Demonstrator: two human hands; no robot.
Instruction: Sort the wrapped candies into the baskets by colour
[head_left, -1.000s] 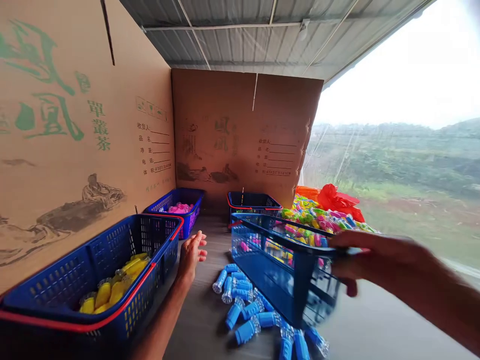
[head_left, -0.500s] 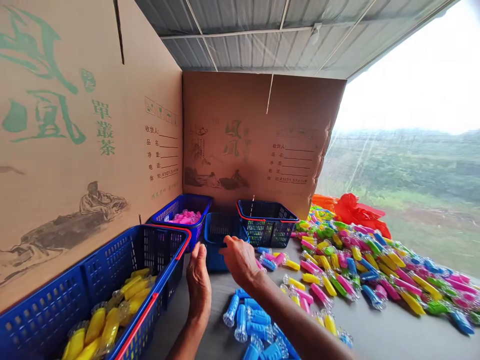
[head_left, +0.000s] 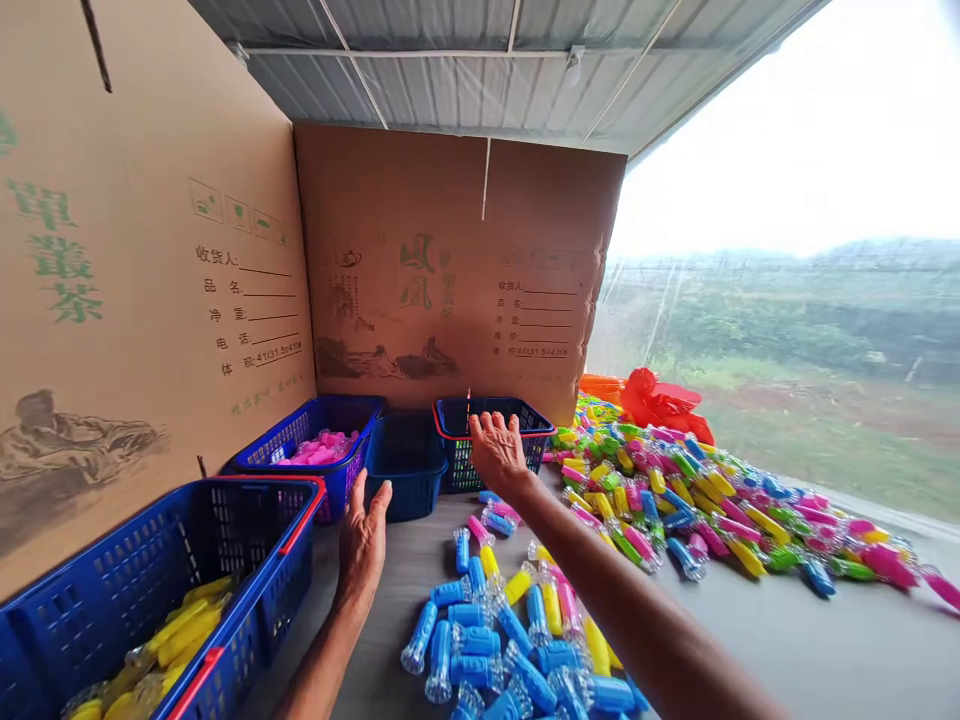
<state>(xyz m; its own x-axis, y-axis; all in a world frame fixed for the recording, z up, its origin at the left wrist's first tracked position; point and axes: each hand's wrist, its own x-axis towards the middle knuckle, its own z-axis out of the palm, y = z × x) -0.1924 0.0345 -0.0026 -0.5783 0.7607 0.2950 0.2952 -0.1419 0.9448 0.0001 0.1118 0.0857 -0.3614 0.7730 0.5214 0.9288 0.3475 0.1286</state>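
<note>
Head view: the dark-blue perforated basket with red edging (head_left: 459, 465) lies at twelve o'clock from the right hand (head_left: 498, 447), which is the nearer, its long axis running nine to three; these fingers are curled over the near rim, but whether they grip it I cannot tell. The left hand (head_left: 365, 535), fingers spread, holds nothing visible, with blue clear-ended tubes (head_left: 476, 641) at its four o'clock.

Gray tabletop (head_left: 750, 650). 1 large blue basket (head_left: 279, 590) near left, 1 purple-blue basket (head_left: 351, 478) far left, 1 plain blue basket (head_left: 405, 492) far middle, 1 dark basket (head_left: 456, 465) right of that. Mostly blue pieces (head_left: 476, 641) near middle, multicolored heap (head_left: 712, 500) right.
</note>
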